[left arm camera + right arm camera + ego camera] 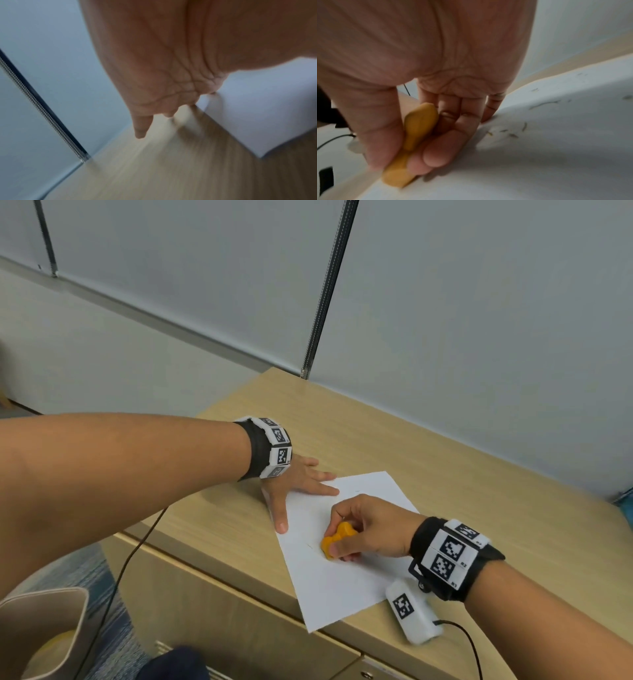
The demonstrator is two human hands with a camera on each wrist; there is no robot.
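Note:
A white sheet of paper point(329, 580) lies on the wooden cabinet top point(445, 470). My right hand point(363, 534) pinches an orange bone-shaped eraser point(337, 539) between thumb and fingers, its lower end pressed on the paper. In the right wrist view the eraser point(418, 128) sits between thumb and fingers, with eraser crumbs point(511, 134) scattered on the paper point(556, 148). My left hand point(298, 487) lies flat with straight fingers on the paper's far left corner. In the left wrist view, that hand point(163, 81) reaches down to the paper point(265, 108).
A small white device with a black marker point(412, 616) and a cable lies at the cabinet's front edge, right of the paper. A grey partition wall point(445, 302) stands behind. A beige bin point(44, 631) is on the floor at lower left.

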